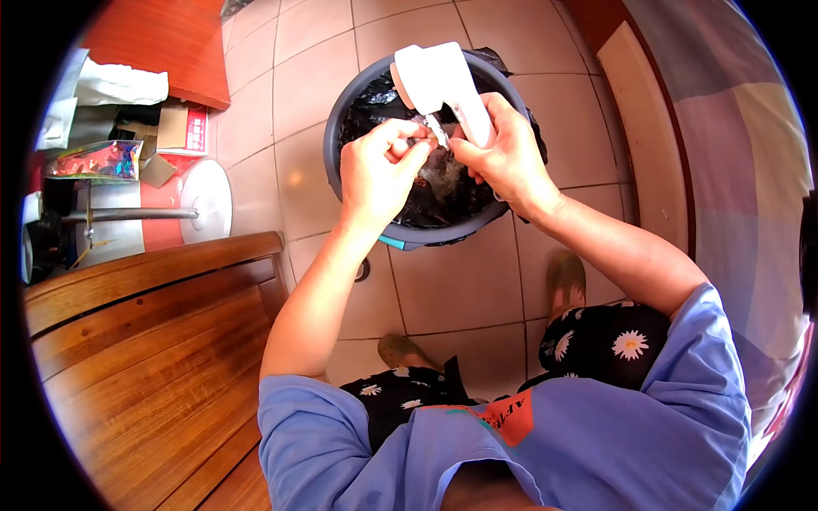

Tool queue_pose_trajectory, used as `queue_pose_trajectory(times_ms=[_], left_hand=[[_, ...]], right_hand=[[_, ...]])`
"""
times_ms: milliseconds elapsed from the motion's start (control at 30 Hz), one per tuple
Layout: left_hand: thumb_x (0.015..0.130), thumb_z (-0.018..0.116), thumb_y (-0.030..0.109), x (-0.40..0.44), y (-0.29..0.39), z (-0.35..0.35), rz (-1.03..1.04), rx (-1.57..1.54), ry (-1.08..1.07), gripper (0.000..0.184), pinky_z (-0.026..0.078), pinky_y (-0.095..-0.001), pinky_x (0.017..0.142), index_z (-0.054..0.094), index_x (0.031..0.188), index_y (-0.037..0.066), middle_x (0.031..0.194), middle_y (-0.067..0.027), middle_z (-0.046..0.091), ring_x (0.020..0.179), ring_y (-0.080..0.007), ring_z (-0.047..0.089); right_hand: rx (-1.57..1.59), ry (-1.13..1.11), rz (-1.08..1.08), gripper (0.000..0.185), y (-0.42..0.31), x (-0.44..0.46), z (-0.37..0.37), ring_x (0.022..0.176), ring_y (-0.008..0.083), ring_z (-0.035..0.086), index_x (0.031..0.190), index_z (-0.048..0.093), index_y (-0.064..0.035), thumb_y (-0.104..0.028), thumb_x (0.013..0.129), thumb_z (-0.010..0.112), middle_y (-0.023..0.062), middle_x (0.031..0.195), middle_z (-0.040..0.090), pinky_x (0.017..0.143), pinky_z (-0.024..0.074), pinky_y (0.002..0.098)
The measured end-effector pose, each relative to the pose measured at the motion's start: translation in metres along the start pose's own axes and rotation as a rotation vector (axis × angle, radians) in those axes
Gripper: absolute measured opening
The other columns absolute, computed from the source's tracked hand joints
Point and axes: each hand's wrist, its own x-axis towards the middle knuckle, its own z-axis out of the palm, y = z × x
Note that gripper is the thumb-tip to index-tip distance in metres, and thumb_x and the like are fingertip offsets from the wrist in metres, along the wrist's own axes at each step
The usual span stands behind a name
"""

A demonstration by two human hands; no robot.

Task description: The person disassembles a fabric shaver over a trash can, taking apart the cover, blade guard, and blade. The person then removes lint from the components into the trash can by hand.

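A white handheld device [443,81] with a wide head and a straight handle is in my right hand [509,159], whose fingers are wrapped round the handle. My left hand [381,168] is pinched at a small whitish piece [438,130] beside the device, and my right thumb comes close to the same piece. Both hands are over a round grey bin [334,140] lined with a black plastic bag [417,209]. Pale, fluffy-looking matter [443,177] lies inside the bag; its exact nature is unclear.
A wooden bench [162,358] is at the lower left. Boxes [183,128] and a stand with a round white base [207,202] are at the left, near a reddish tabletop [162,43]. A bed with a checked cover [724,170] lines the right side.
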Motion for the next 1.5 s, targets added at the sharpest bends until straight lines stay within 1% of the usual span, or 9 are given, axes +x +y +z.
queue_pose_trajectory(times_ms=[200, 267, 367, 800, 1067, 1167, 1300, 1400, 1500], left_hand=[[0.087, 0.081, 0.009, -0.001, 0.0, 0.0, 0.019, 0.081, 0.013, 0.012, 0.044, -0.023, 0.053, 0.075, 0.096, 0.002, 0.062, 0.0003, 0.063, 0.056, -0.0026, 0.054], [0.088, 0.08, 0.009, 0.0, -0.001, -0.001, -0.002, 0.055, 0.013, 0.012, 0.044, -0.0229, 0.053, 0.075, 0.096, 0.002, 0.062, 0.0005, 0.064, 0.056, -0.0024, 0.055], [0.09, 0.079, 0.01, 0.0, -0.001, -0.003, -0.087, -0.094, 0.0, 0.013, 0.045, -0.022, 0.054, 0.075, 0.099, 0.001, 0.064, 0.0018, 0.065, 0.057, -0.0019, 0.055], [0.091, 0.078, 0.011, -0.001, -0.004, -0.004, -0.121, -0.162, -0.082, 0.017, 0.046, -0.0219, 0.055, 0.075, 0.103, 0.0, 0.068, 0.0019, 0.067, 0.058, -0.0025, 0.056], [0.09, 0.079, 0.01, -0.002, 0.001, 0.0, -0.11, -0.115, -0.084, 0.015, 0.046, -0.0225, 0.054, 0.075, 0.099, 0.0, 0.064, 0.0, 0.066, 0.056, -0.0029, 0.057], [0.089, 0.079, 0.009, -0.003, 0.004, 0.0, -0.087, -0.081, -0.071, 0.015, 0.047, -0.0225, 0.054, 0.075, 0.099, -0.001, 0.063, -0.0006, 0.066, 0.055, -0.0028, 0.057], [0.09, 0.079, 0.009, -0.002, 0.002, -0.001, -0.095, -0.079, -0.06, 0.015, 0.047, -0.0227, 0.054, 0.075, 0.099, -0.001, 0.064, -0.0002, 0.066, 0.056, -0.0029, 0.057], [0.092, 0.078, 0.011, 0.003, -0.005, -0.008, -0.138, -0.164, -0.039, 0.016, 0.043, -0.0215, 0.054, 0.075, 0.102, -0.001, 0.065, 0.0028, 0.065, 0.057, -0.0018, 0.054], [0.093, 0.076, 0.013, 0.003, -0.008, -0.012, -0.164, -0.209, -0.041, 0.017, 0.038, -0.0208, 0.053, 0.075, 0.104, -0.001, 0.065, 0.005, 0.062, 0.057, -0.0009, 0.05]], right_hand=[[-0.088, 0.091, -0.049, 0.035, 0.006, 0.003, 0.001, 0.06, 0.0072, 0.057, 0.116, 0.054, 0.0007, -0.001, 0.084, 0.066, 0.0037, 0.086, 0.064, 0.053, 0.0486, 0.023], [-0.074, 0.093, -0.025, 0.036, 0.006, 0.006, -0.003, 0.068, 0.0137, 0.065, 0.113, 0.054, 0.0014, -0.001, 0.08, 0.069, 0.0096, 0.088, 0.068, 0.062, 0.0548, 0.0301], [0.016, 0.047, -0.05, 0.036, 0.007, 0.004, -0.004, 0.069, 0.0134, 0.065, 0.114, 0.054, 0.0015, -0.001, 0.081, 0.068, 0.0089, 0.089, 0.068, 0.063, 0.0547, 0.0292], [-0.033, 0.016, -0.026, 0.037, 0.003, 0.003, -0.002, 0.068, 0.0106, 0.062, 0.114, 0.053, 0.002, -0.006, 0.085, 0.075, 0.0072, 0.088, 0.065, 0.057, 0.0524, 0.0274], [-0.222, 0.071, -0.155, 0.041, 0.017, 0.007, -0.002, 0.093, 0.0288, 0.071, 0.114, 0.056, 0.0037, -0.01, 0.081, 0.076, 0.0206, 0.099, 0.071, 0.086, 0.0554, 0.0378], [-0.312, 0.134, -0.298, 0.034, 0.02, 0.006, 0.0, 0.084, 0.0172, 0.066, 0.113, 0.057, -0.0008, -0.009, 0.084, 0.073, 0.0094, 0.092, 0.067, 0.077, 0.0535, 0.032], [-0.316, 0.117, -0.232, 0.034, 0.012, 0.004, -0.001, 0.092, 0.0208, 0.066, 0.112, 0.058, -0.0005, -0.009, 0.083, 0.072, 0.0121, 0.094, 0.067, 0.085, 0.0521, 0.0345], [-0.375, 0.168, -0.313, 0.035, 0.016, 0.006, -0.003, 0.083, 0.0183, 0.066, 0.114, 0.057, -0.0006, -0.006, 0.083, 0.071, 0.0101, 0.094, 0.069, 0.076, 0.054, 0.0321], [-0.208, 0.076, -0.157, 0.035, 0.01, 0.005, -0.006, 0.091, 0.026, 0.072, 0.114, 0.056, 0.0017, -0.002, 0.081, 0.069, 0.0155, 0.095, 0.073, 0.085, 0.056, 0.0363]])
